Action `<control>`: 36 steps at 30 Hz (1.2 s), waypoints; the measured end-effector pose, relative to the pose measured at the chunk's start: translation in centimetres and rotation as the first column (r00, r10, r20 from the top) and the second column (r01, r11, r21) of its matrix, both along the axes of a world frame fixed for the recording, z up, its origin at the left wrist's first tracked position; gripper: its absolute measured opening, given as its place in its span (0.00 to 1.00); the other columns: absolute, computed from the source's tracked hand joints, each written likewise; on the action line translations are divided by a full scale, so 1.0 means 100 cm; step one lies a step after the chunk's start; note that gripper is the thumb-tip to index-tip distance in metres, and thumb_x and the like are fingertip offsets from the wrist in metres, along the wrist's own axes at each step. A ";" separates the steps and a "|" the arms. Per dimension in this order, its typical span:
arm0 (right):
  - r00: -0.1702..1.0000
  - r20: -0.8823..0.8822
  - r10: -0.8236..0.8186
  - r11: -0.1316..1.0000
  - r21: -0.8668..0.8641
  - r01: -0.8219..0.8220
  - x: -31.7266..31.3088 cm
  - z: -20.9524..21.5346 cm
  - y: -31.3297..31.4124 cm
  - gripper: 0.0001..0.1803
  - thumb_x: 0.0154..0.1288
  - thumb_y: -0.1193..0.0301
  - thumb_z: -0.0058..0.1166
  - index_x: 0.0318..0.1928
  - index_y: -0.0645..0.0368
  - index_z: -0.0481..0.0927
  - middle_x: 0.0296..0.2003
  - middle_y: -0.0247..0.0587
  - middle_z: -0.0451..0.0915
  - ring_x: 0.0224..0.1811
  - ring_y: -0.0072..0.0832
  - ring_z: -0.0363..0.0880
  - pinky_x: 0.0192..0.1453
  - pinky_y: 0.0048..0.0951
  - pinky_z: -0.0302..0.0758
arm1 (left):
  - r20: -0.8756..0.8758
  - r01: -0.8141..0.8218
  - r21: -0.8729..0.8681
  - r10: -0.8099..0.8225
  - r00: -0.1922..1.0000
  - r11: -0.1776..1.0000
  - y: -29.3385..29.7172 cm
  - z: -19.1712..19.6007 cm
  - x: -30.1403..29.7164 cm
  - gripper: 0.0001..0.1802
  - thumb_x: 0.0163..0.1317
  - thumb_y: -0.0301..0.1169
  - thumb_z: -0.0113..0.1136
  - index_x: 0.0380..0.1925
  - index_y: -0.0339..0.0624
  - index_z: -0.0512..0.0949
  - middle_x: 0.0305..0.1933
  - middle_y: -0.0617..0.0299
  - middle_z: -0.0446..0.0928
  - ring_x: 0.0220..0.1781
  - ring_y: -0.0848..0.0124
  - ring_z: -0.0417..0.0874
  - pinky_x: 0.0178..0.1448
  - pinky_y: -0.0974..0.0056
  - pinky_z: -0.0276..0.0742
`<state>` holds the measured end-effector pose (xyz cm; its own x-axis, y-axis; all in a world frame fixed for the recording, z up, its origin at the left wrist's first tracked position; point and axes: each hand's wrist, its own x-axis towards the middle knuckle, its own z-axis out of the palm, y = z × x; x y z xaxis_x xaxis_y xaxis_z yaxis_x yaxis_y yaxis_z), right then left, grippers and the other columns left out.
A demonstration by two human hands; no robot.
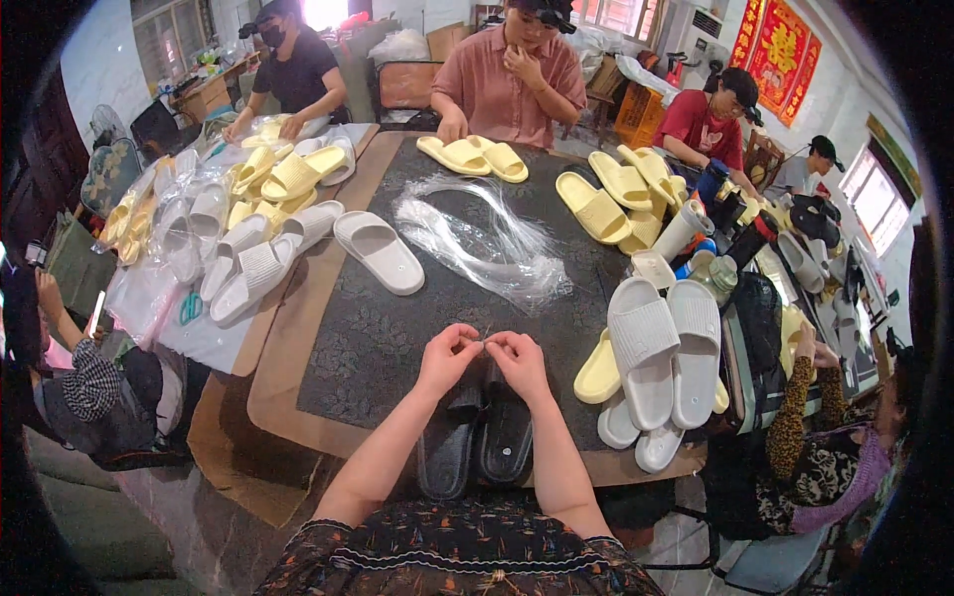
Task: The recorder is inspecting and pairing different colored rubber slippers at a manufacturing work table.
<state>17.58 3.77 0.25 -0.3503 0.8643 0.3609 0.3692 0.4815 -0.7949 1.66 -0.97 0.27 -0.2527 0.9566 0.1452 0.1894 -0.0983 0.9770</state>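
My left hand (447, 362) and my right hand (518, 364) meet near the table's front edge, fingertips pinched close together. Between them is a thin clear strand (486, 334), too fine to make out fully. Just below my hands lies a pair of black slippers, the left slipper (444, 452) and the right slipper (506, 447) side by side, toes partly hidden by my hands. Beyond my hands a loose bundle of clear plastic strands (477, 238) is spread on the dark table mat (363, 343). One grey slipper (380, 251) rests left of that bundle.
Grey slippers (644, 338) are stacked over yellow ones at my right. More yellow slippers (596, 207) lie behind them, others (472, 157) at the far edge. A slipper pile (273, 238) covers the left. Several people sit or stand around the table, one (512, 74) directly opposite.
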 end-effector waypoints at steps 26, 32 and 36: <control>0.999 -0.047 -0.003 0.998 0.059 0.006 0.002 -0.001 0.001 0.06 0.60 0.71 0.59 0.36 0.61 0.82 0.17 0.22 0.68 0.21 0.11 0.62 0.27 0.18 0.61 | -0.011 0.021 -0.014 -0.021 1.000 1.000 -0.001 0.004 0.002 0.11 0.55 0.28 0.64 0.37 0.39 0.77 0.26 0.66 0.78 0.28 0.80 0.76 0.35 0.71 0.73; 0.960 -0.217 -0.174 0.960 -0.254 0.117 -0.001 -0.010 0.000 0.07 0.59 0.69 0.60 0.36 0.58 0.83 0.15 0.30 0.67 0.23 0.19 0.67 0.30 0.25 0.66 | -0.005 0.025 0.009 -0.025 1.000 1.000 0.000 0.000 0.002 0.11 0.55 0.29 0.64 0.37 0.38 0.77 0.27 0.65 0.79 0.29 0.79 0.77 0.36 0.70 0.73; 0.966 -0.202 -0.158 0.965 -0.240 0.108 -0.003 -0.001 -0.004 0.07 0.58 0.70 0.60 0.36 0.59 0.82 0.17 0.31 0.70 0.24 0.19 0.68 0.31 0.26 0.68 | -0.033 0.003 0.004 -0.003 0.999 1.000 0.000 -0.001 0.000 0.10 0.56 0.29 0.63 0.37 0.38 0.77 0.27 0.66 0.79 0.30 0.79 0.78 0.37 0.71 0.73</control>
